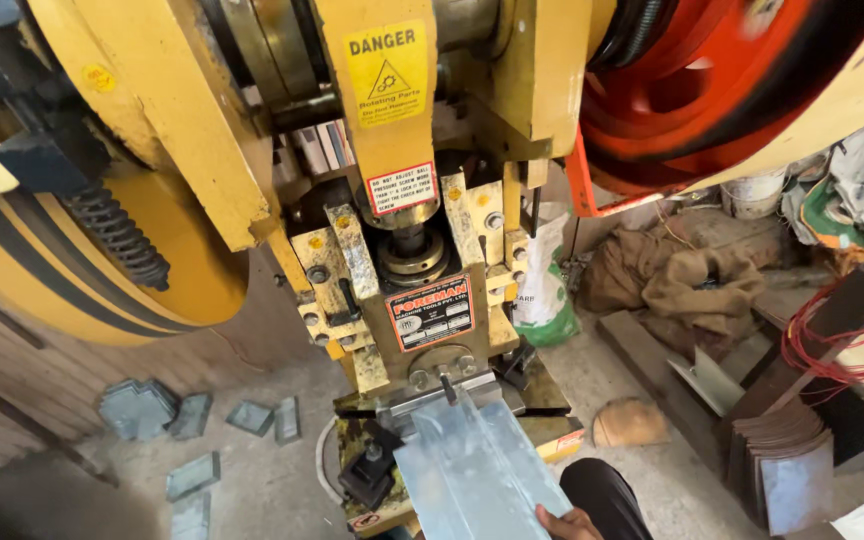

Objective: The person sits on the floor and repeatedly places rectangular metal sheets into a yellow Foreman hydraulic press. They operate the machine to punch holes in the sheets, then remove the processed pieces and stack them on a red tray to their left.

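Sheet metal [477,465] lies on the press [392,250] bed, its far end under the ram at 12 o'clock from the right hand [564,523]. That hand sits at the frame's bottom edge, at the sheet's near right corner, fingers curled onto its edge in a narrow grip, with a dark sleeve [607,495] at 1 o'clock. The left hand is out of view. Cut blanks [167,415] litter the floor at 9 o'clock.

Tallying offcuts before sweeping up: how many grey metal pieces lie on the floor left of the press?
About 6: a pile, three beside it, two nearer. The pile may hide more.
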